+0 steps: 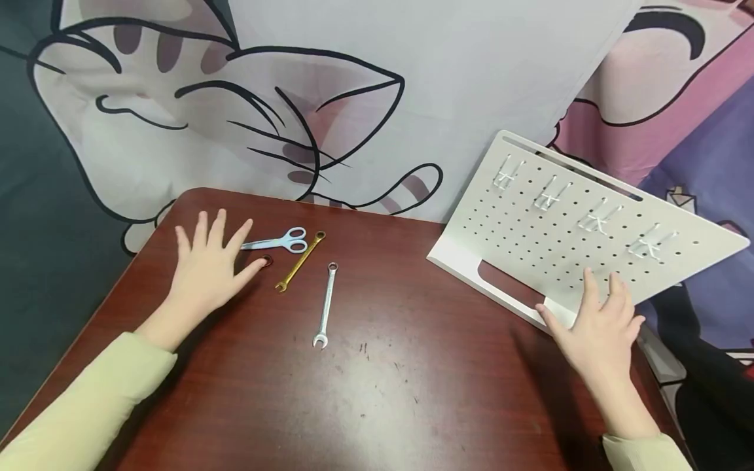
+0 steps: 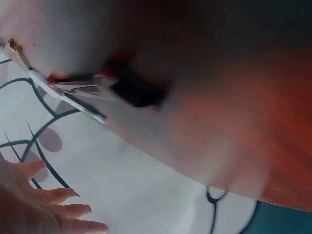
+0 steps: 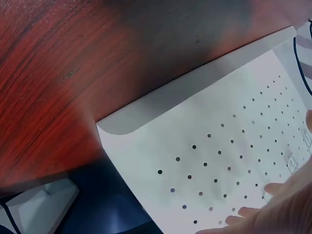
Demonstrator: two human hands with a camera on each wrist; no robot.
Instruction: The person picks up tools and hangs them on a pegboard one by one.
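My left hand (image 1: pixel 206 275) is spread, palm down, over the far left of the table beside light blue scissors (image 1: pixel 287 242), partly covering their blades. At its thumb tip shows a small dark ring-shaped end (image 1: pixel 268 260); in the left wrist view a blurred black and red object (image 2: pixel 134 90) lies close to the scissors. A gold combination wrench (image 1: pixel 300 262) and a silver combination wrench (image 1: pixel 326 304) lie to the right. My right hand (image 1: pixel 603 333), fingers extended, is in front of a white pegboard (image 1: pixel 518 226) and overlaps its lower part. Neither hand holds anything.
Several clear hooks (image 1: pixel 548 195) hang along the pegboard's upper part. The pegboard stands tilted at the right of the brown table (image 1: pixel 377 379). Behind is a cat-print cloth (image 1: pixel 471 65). Dark and grey items lie beyond the table's right edge.
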